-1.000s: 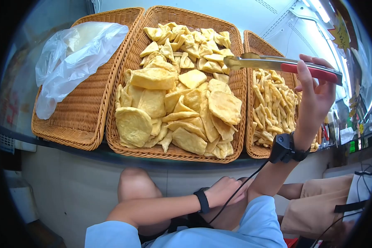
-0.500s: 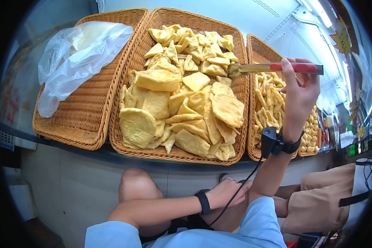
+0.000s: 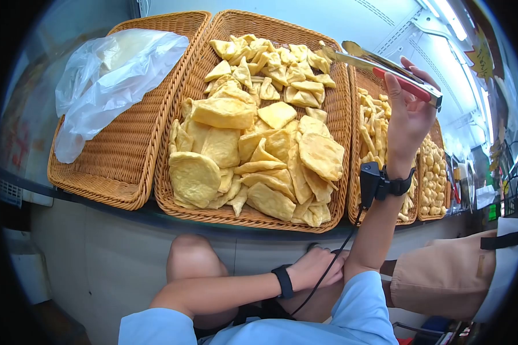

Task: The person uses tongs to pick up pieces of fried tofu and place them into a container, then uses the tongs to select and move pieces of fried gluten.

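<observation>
My right hand (image 3: 411, 109) holds a pair of metal tongs (image 3: 368, 62) with red grips. The tongs' jaws are parted over the upper right rim of the middle wicker basket (image 3: 340, 172). Flat yellow fried pieces (image 3: 216, 146) fill the front of that basket, and smaller folded pieces (image 3: 276, 66) lie at its back. My left hand (image 3: 319, 268) rests low near my right elbow, its fingers partly hidden behind the right arm; whether it grips anything is unclear.
On the left, a wicker basket (image 3: 106, 167) carries a translucent plastic bag (image 3: 118, 77). Baskets of strip-shaped pieces (image 3: 374, 129) and small round pieces (image 3: 431, 178) stand to the right. Another person (image 3: 443, 276) in beige shorts is at the lower right.
My right hand has lifted the tongs up and back from the pieces, and their jaws have spread apart. The other person's clothing has shifted slightly. My left hand looks unchanged.
</observation>
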A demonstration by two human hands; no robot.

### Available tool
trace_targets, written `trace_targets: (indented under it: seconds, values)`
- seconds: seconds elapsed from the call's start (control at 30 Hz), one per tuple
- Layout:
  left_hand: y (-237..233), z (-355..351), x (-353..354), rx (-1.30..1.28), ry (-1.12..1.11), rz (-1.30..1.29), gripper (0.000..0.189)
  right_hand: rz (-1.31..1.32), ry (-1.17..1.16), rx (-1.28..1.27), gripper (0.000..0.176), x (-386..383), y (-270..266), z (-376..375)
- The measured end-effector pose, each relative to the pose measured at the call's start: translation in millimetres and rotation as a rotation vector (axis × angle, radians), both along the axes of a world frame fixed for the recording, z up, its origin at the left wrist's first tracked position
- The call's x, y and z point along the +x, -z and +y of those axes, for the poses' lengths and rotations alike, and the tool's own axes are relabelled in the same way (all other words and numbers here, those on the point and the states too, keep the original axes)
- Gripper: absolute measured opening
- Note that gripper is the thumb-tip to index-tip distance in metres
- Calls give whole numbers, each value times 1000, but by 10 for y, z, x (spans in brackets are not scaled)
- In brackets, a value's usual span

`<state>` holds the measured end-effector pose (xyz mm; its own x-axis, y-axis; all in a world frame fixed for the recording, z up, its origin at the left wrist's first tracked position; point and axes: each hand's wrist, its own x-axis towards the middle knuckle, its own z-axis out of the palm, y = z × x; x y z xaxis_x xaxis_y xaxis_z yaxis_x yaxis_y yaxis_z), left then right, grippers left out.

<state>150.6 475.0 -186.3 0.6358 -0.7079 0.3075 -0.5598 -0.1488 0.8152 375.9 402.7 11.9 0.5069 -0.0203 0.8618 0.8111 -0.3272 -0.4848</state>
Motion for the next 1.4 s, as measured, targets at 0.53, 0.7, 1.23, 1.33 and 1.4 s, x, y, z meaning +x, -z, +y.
trace_targets:
  seconds: [0.53, 0.7, 1.23, 1.33, 1.4]
  values:
    - [107, -98, -28, -14, 24, 28, 47, 194, -152, -281, 46, -546, -280, -38]
    - [25, -36, -19, -64, -1, 58, 45, 230, -125, -333, 45, -496, -221, 69]
    - [61, -43, -35, -58, -4, 37, 26, 283, -93, -338, 38, -348, -105, 60]
    - [34, -30, -22, -23, 8, 25, 26, 252, -87, -323, 38, -341, -94, 74]
    - [31, -28, -23, -3, 15, 17, 27, 268, -87, -301, 38, -356, -99, 67]
